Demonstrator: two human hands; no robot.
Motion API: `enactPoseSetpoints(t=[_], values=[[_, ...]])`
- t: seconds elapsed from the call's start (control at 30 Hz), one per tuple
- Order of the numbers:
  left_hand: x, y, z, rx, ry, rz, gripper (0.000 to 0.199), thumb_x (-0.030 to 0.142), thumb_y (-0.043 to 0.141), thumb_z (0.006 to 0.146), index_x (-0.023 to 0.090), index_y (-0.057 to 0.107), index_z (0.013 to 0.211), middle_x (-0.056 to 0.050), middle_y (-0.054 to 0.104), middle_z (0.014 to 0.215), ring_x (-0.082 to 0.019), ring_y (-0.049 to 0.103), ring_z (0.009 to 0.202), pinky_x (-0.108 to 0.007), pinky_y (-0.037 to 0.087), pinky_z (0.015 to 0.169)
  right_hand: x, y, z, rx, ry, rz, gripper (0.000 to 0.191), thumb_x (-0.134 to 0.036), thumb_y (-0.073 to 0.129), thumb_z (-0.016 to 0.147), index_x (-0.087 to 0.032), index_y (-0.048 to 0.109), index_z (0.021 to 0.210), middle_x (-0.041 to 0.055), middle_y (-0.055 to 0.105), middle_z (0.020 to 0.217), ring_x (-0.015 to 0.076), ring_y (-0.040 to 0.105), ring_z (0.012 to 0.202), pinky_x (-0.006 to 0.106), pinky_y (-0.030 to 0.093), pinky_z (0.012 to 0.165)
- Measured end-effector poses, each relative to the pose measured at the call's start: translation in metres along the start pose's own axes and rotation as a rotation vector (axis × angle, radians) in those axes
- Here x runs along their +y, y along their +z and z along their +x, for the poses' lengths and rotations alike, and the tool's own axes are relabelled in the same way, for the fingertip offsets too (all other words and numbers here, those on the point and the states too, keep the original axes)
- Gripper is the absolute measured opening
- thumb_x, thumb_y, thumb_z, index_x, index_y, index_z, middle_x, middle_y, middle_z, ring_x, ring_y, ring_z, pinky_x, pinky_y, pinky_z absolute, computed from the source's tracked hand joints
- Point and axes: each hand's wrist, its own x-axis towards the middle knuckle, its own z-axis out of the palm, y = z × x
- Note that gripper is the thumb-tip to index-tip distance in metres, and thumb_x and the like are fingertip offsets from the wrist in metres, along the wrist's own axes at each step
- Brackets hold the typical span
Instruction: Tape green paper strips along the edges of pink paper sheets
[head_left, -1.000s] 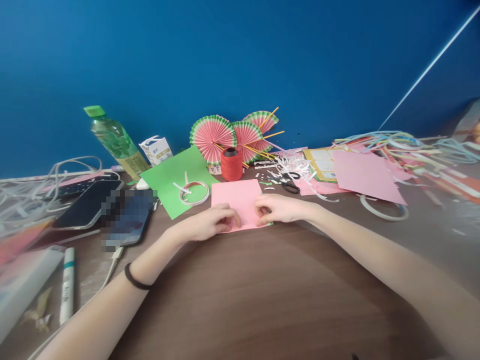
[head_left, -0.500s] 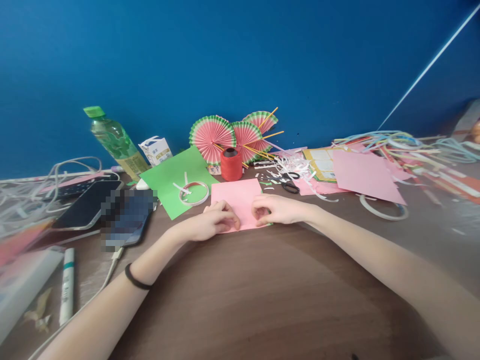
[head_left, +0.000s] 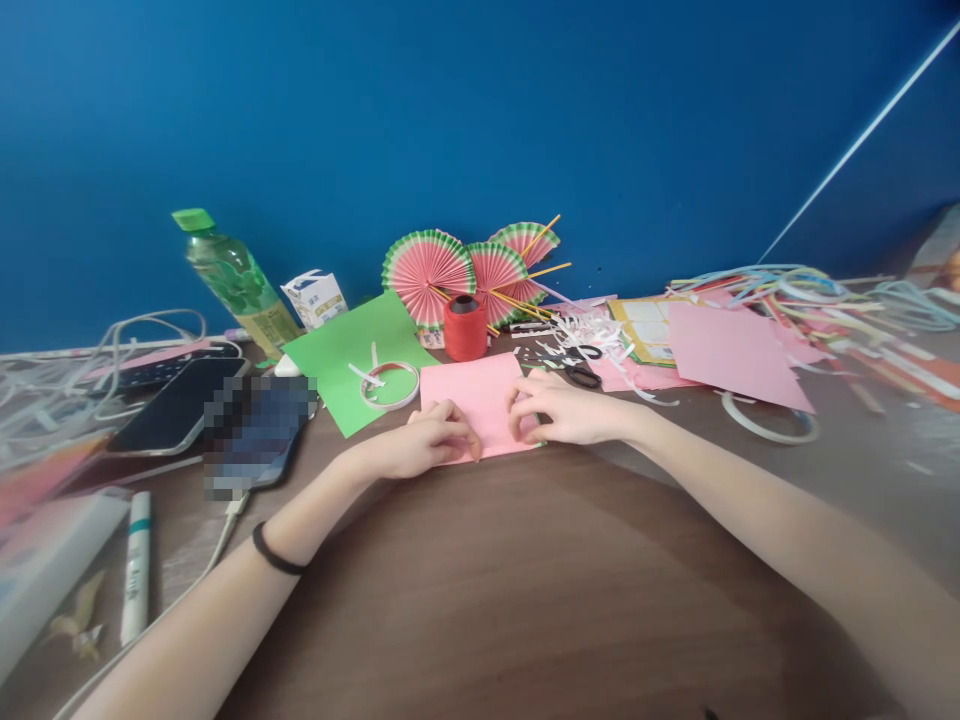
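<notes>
A square of pink paper point(head_left: 480, 395) lies flat on the brown table, with a little green showing at its right edge. My left hand point(head_left: 439, 440) rests on its lower left part, fingers curled and pressed at the near edge. On the right side of the sheet is my right hand point(head_left: 551, 408), its fingers bent and somewhat apart, fingertips touching the paper. Just behind the sheet stands a red spool of thread point(head_left: 466, 332). A green sheet point(head_left: 334, 350) with a roll of white tape point(head_left: 409, 385) on it lies to the left.
Pleated watermelon fans point(head_left: 429, 270) lean at the blue wall. Scissors point(head_left: 583, 374) and white paper scraps point(head_left: 600, 335) lie behind my right hand. Farther right is more pink paper point(head_left: 731, 350). A bottle point(head_left: 240, 285), two phones point(head_left: 180, 405) and a marker point(head_left: 136, 570) are at the left.
My right hand has lifted and turned slightly, its fingers a little more spread. The paper's right side has shifted slightly. My left hand stays at the near left edge.
</notes>
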Motion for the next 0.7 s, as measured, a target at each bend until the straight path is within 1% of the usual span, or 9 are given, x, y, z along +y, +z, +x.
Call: enactPoseSetpoints(t=[0.1,0.23,0.27,0.3,0.43,0.53,0.63,0.7], values=[[-0.0012,0.0005,0.0,0.007,0.01,0.0,0.025,0.027,0.041,0.087,0.026,0.063,0.097,-0.003,0.043,0.097,-0.02,0.037,0.099,-0.035,0.027,0.094,0.0005,0.0014,-0.0004,0.0,0.004,0.031,0.008,-0.023,0.058,0.077,-0.023,0.065,0.079,0.0048,0.052,0.108,0.0247,0.038,0.104,0.046,0.026,0.096],[-0.0011,0.0004,-0.0006,0.007,0.003,0.006,0.025,0.026,0.041,0.086,0.026,0.063,0.097,-0.003,0.044,0.098,-0.02,0.037,0.099,-0.036,0.027,0.094,0.0014,0.0048,-0.0005,-0.012,-0.04,0.069,0.027,-0.007,0.051,0.074,-0.027,0.066,0.086,0.0014,0.043,0.127,0.0246,0.03,0.12,0.048,0.021,0.102],[-0.0009,0.0003,-0.0007,0.004,0.001,0.006,0.025,0.025,0.04,0.086,0.026,0.063,0.097,-0.003,0.044,0.098,-0.02,0.037,0.099,-0.036,0.027,0.094,0.0019,0.0054,-0.0005,-0.021,-0.04,0.076,0.03,-0.006,0.05,0.074,-0.027,0.066,0.086,0.0007,0.04,0.131,0.0247,0.028,0.123,0.048,0.021,0.103],[-0.0006,0.0003,-0.0006,0.002,0.001,0.005,0.025,0.024,0.04,0.086,0.026,0.063,0.096,-0.003,0.044,0.098,-0.02,0.038,0.1,-0.036,0.027,0.094,0.0027,0.0057,-0.0005,-0.031,-0.036,0.079,0.029,-0.006,0.05,0.074,-0.027,0.066,0.086,0.0005,0.038,0.133,0.0249,0.026,0.124,0.049,0.02,0.103],[0.0017,-0.0005,0.0002,0.001,-0.012,0.012,0.022,0.021,0.042,0.084,0.023,0.062,0.092,-0.003,0.045,0.098,-0.02,0.038,0.101,-0.036,0.027,0.094,0.0078,0.0054,-0.0002,-0.049,-0.013,0.069,0.012,-0.019,0.056,0.079,-0.024,0.067,0.08,0.0022,0.039,0.134,0.0263,0.025,0.126,0.05,0.017,0.105],[0.0037,-0.0029,-0.0001,0.002,-0.009,0.022,0.02,0.02,0.043,0.083,0.022,0.062,0.087,-0.003,0.046,0.098,-0.02,0.039,0.1,-0.034,0.027,0.093,0.01,0.0038,0.0003,-0.071,-0.007,0.078,0.012,-0.022,0.056,0.08,-0.023,0.067,0.077,0.0025,0.042,0.132,0.0258,0.027,0.124,0.049,0.017,0.105],[0.0046,-0.0068,-0.0016,-0.009,0.03,0.023,0.023,0.021,0.039,0.085,0.021,0.063,0.085,-0.004,0.046,0.095,-0.018,0.042,0.096,-0.031,0.03,0.091,0.0088,0.0011,0.0006,-0.102,0.002,0.097,0.012,-0.021,0.056,0.08,-0.022,0.067,0.076,0.0025,0.044,0.132,0.0251,0.03,0.124,0.048,0.018,0.105],[0.0046,-0.009,-0.0027,-0.019,0.042,0.032,0.024,0.021,0.039,0.085,0.02,0.063,0.081,-0.004,0.046,0.091,-0.018,0.043,0.092,-0.029,0.032,0.088,0.0079,-0.0008,0.0003,-0.122,0.009,0.106,0.012,-0.019,0.056,0.079,-0.022,0.067,0.076,0.0025,0.043,0.134,0.0245,0.03,0.124,0.048,0.017,0.106]])
